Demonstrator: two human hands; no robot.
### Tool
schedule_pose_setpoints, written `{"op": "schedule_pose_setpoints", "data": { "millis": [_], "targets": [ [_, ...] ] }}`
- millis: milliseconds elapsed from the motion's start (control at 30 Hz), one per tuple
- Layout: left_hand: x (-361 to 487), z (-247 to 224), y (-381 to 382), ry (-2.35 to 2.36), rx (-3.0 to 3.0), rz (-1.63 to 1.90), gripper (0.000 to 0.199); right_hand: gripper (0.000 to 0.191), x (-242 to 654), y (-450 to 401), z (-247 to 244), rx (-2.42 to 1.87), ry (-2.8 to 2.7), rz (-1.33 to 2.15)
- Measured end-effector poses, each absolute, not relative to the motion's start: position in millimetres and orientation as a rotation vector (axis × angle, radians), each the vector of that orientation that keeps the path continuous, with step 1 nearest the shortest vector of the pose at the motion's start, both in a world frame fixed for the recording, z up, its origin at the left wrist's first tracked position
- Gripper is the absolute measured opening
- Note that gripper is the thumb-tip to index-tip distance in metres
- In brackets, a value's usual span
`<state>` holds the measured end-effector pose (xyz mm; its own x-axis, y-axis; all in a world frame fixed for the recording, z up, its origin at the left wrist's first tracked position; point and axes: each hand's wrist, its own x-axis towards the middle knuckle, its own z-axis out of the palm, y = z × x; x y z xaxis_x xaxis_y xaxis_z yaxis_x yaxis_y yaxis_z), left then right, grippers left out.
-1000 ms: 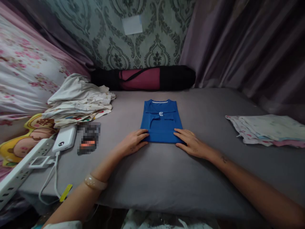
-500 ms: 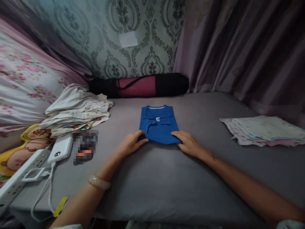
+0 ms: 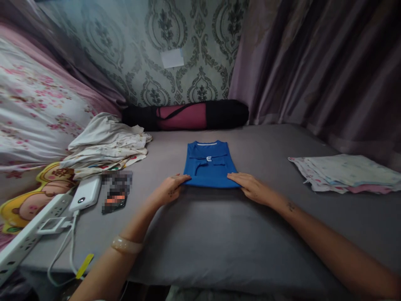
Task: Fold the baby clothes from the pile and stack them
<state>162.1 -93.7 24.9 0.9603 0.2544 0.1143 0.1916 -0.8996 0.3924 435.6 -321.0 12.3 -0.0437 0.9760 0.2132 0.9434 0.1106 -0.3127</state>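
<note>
A blue T-shirt [image 3: 209,169] lies folded into a narrow shape in the middle of the grey sheet, its white-edged collar facing away from me and a small white mark on its front. My left hand [image 3: 171,188] pinches the near left corner of the fabric, thumb on top. At the near right corner, my right hand [image 3: 249,186] grips the cloth with its fingers over the top. Between the two hands the near edge is drawn taut and looks slightly raised.
Crumpled light clothes [image 3: 105,144] are heaped at left, near a white power bank [image 3: 86,194], a partly blurred phone [image 3: 115,194] and a power strip [image 3: 33,232]. Folded cloths [image 3: 347,171] lie at right. A black and maroon long bag [image 3: 184,116] rests against the wall.
My hands have moved slightly apart, stretching the shirt's near edge straighter and wider. The whole view has shifted a little.
</note>
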Motion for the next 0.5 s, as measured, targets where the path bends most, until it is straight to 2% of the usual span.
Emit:
{"op": "schedule_pose_setpoints", "data": {
  "millis": [133,267,400,500],
  "targets": [
    [141,49,-118,0.324,2.643,0.100,0.050,0.063,420,-350,28,-1.857,-2.063,0.265],
    [115,67,-144,0.356,2.424,-0.009,0.043,0.060,401,-385,54,-1.892,-2.031,0.579],
    [115,63,-148,0.563,2.184,0.189,0.017,0.036,395,-383,78,-2.008,-1.772,0.733],
    [135,49,-138,0.690,1.996,0.409,0.018,0.028,403,-357,73,-2.029,-1.523,0.665]
  ]
}}
